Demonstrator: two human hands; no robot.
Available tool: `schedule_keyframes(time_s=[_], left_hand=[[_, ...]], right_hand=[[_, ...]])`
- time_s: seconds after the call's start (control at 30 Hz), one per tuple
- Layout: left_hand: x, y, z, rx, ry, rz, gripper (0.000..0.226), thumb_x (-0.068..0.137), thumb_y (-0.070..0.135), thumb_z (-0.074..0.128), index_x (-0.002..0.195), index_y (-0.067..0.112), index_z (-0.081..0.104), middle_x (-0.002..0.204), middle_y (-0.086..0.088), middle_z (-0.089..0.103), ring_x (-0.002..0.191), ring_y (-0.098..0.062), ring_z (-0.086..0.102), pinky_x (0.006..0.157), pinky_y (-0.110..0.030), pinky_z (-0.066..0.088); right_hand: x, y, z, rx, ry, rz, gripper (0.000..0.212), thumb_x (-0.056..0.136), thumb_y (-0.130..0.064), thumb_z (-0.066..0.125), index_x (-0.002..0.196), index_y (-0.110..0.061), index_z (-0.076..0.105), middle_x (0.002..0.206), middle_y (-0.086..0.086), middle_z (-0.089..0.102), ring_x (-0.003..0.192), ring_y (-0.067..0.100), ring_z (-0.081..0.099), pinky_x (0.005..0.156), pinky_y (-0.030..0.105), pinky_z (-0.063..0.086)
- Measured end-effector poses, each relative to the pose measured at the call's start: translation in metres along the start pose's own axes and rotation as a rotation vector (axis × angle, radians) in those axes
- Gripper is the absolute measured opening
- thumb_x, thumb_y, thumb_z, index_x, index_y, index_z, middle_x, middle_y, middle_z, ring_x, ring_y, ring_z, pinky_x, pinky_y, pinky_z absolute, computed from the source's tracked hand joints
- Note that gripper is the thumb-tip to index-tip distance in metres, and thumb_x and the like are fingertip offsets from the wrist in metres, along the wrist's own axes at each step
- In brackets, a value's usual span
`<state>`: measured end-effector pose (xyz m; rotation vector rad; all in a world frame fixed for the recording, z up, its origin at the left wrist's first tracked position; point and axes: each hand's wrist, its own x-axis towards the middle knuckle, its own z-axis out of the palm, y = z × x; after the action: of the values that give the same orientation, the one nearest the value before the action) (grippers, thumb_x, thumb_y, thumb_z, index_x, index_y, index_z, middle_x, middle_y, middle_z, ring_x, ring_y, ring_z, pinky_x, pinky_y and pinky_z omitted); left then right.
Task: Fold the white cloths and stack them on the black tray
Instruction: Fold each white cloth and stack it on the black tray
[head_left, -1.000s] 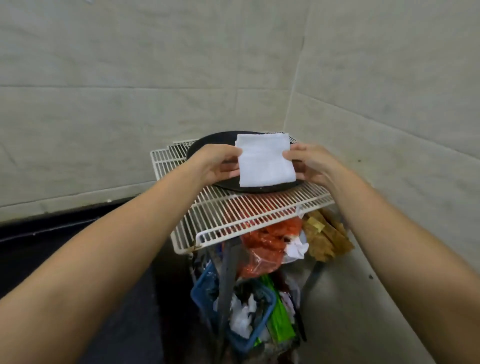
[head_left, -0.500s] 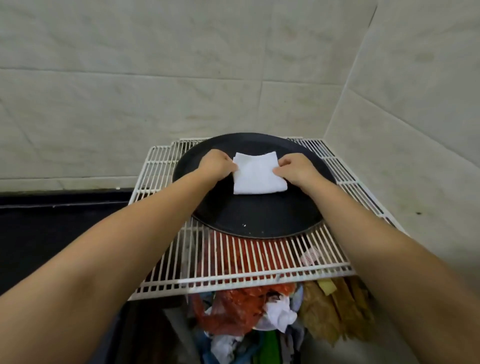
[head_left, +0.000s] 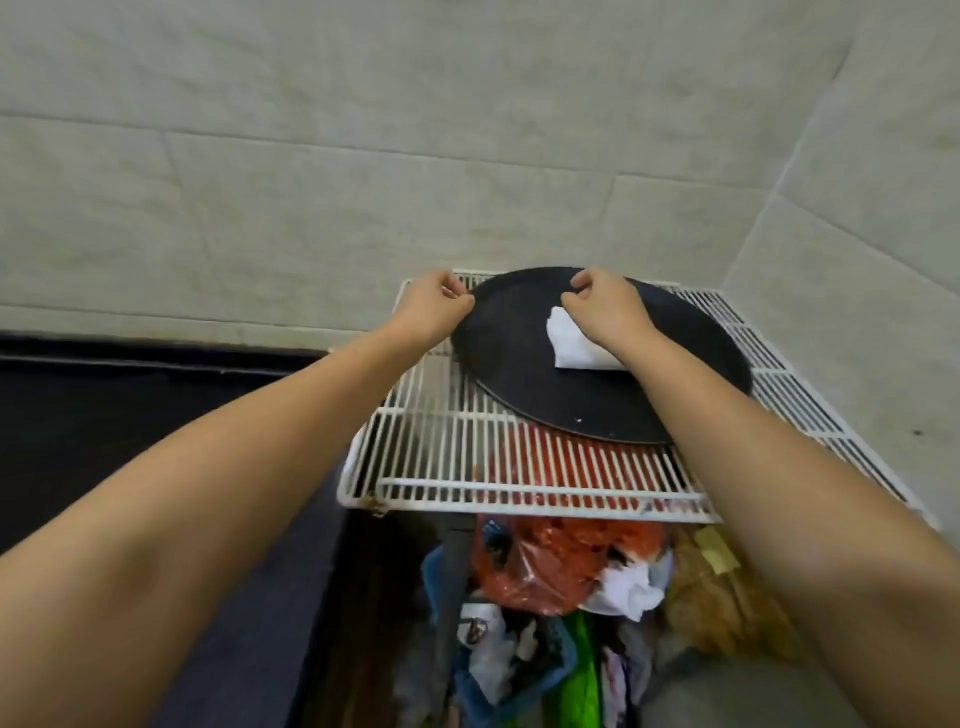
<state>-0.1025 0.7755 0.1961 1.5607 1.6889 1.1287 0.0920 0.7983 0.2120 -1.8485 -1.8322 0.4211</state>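
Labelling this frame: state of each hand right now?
Left hand: fingers curled, holding nothing visible.
Right hand: fingers curled, empty, above the white cloth.

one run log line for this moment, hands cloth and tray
left hand: curled, empty, at tray edge | right hand: curled, above cloth | white cloth: folded, on black tray | tray: on wire rack

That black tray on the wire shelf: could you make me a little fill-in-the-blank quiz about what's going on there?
1. The folded white cloth lies on the round ____ tray.
2. The tray rests on a white ____ shelf.
3. The ____ hand is above the cloth; the other hand is at the tray's left rim.
4. Number of cloths visible on the tray: ____.

Missing words: black; wire; right; one
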Motion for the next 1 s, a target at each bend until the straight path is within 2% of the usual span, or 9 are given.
schedule_keyframes(time_s=[0.1,0.17,0.33,0.47,0.57,0.63,0.87,1.0], left_hand=[[-0.035,-0.034,-0.082,0.032,0.052,-0.001,0.002,0.09,0.012,0.052,0.088,0.012,0.053,0.072,0.004,0.049,0.064,-0.008,0.045,0.057,-0.023,0.037],[-0.065,-0.067,-0.142,0.076,0.115,-0.03,0.004,0.091,0.014,0.052,0.094,0.012,0.053,0.076,0.004,0.051,0.066,-0.011,0.046,0.056,-0.021,0.037],[-0.174,-0.17,-0.301,0.257,0.289,-0.23,0.008,0.089,0.017,0.054,0.097,0.017,0.056,0.082,0.002,0.056,0.066,-0.015,0.051,0.055,-0.026,0.04],[-0.265,-0.24,-0.401,0.333,0.397,-0.382,0.009,0.088,0.015,0.054,0.097,0.017,0.056,0.077,0.005,0.055,0.066,-0.014,0.051,0.054,-0.019,0.038],[-0.318,-0.286,-0.456,0.37,0.428,-0.494,0.009,0.089,0.016,0.053,0.098,0.016,0.056,0.082,0.003,0.057,0.078,-0.017,0.053,0.063,-0.025,0.037],[-0.344,-0.315,-0.486,0.39,0.447,-0.561,0.014,0.091,0.016,0.052,0.104,0.013,0.057,0.088,0.0,0.058,0.081,-0.017,0.053,0.071,-0.024,0.036],[-0.371,-0.408,-0.573,0.394,0.458,-0.704,0.022,0.092,0.017,0.052,0.112,0.01,0.057,0.104,-0.008,0.064,0.092,-0.021,0.059,0.079,-0.027,0.043],[-0.338,-0.456,-0.637,0.387,0.463,-0.722,0.021,0.093,0.017,0.052,0.112,0.01,0.057,0.095,-0.003,0.059,0.087,-0.017,0.056,0.076,-0.025,0.04]], right_hand=[[-0.032,-0.08,0.038,0.029,-0.03,-0.184,0.028,0.091,-0.025,0.048,0.114,-0.016,0.061,0.113,0.01,0.066,0.109,0.031,0.058,0.095,0.044,0.047],[-0.061,-0.137,0.075,0.047,-0.055,-0.313,0.027,0.091,-0.022,0.048,0.111,-0.013,0.064,0.112,0.011,0.067,0.106,0.031,0.06,0.093,0.041,0.048],[-0.162,-0.265,0.195,0.07,-0.236,-0.545,0.025,0.09,-0.023,0.049,0.108,-0.016,0.064,0.111,0.009,0.066,0.105,0.03,0.06,0.093,0.043,0.048],[-0.247,-0.348,0.282,0.021,-0.414,-0.648,0.025,0.093,-0.025,0.046,0.114,-0.02,0.06,0.117,0.005,0.059,0.109,0.025,0.056,0.094,0.041,0.042],[-0.296,-0.401,0.337,-0.034,-0.533,-0.721,0.026,0.095,-0.025,0.044,0.116,-0.021,0.058,0.118,0.003,0.056,0.108,0.025,0.056,0.095,0.04,0.039],[-0.32,-0.432,0.37,-0.081,-0.603,-0.773,0.027,0.096,-0.025,0.042,0.118,-0.021,0.057,0.118,0.003,0.056,0.107,0.025,0.056,0.094,0.04,0.039],[-0.354,-0.526,0.473,-0.171,-0.735,-0.876,0.027,0.095,-0.025,0.042,0.117,-0.02,0.057,0.118,0.004,0.055,0.108,0.025,0.055,0.094,0.041,0.038],[-0.334,-0.595,0.532,-0.182,-0.761,-0.898,0.027,0.095,-0.025,0.042,0.117,-0.02,0.057,0.118,0.004,0.056,0.108,0.025,0.056,0.094,0.04,0.039]])
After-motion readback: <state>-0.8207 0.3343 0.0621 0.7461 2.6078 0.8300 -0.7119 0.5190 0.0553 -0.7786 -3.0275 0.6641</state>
